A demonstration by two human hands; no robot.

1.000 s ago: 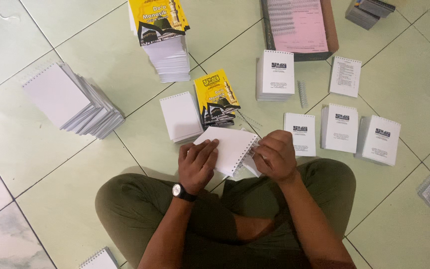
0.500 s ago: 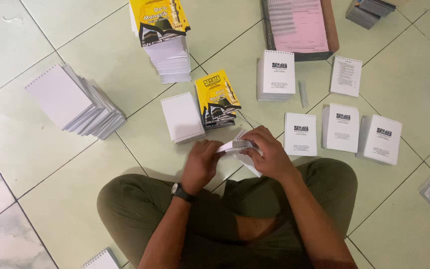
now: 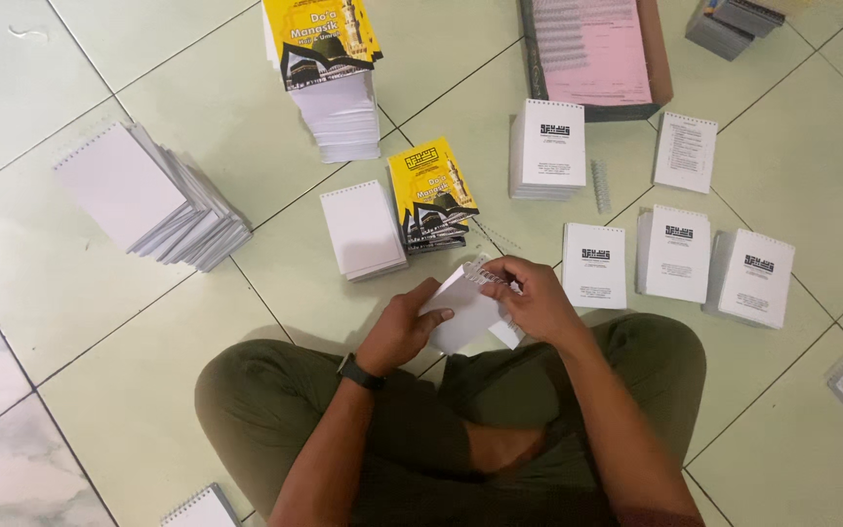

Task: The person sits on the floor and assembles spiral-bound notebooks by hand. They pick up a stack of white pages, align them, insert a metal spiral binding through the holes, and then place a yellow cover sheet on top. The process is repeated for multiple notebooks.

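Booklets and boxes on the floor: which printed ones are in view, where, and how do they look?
Yellow stack: top centre, yellow-and-black cover.
Yellow pile: centre, same cover.
White pads: right, black emblems.
Box: top right, brown, pink sheet.
Booklet: white, in left hand and right hand.

posture: person is sitting cross-legged, both forearms reaching forward over the lap | left hand [image 3: 404, 330]: is curling inward, thumb pressing against what it is gripping, dark watch on the wrist | right hand [image 3: 531, 298]: is pinching with bent fingertips just right of the left hand
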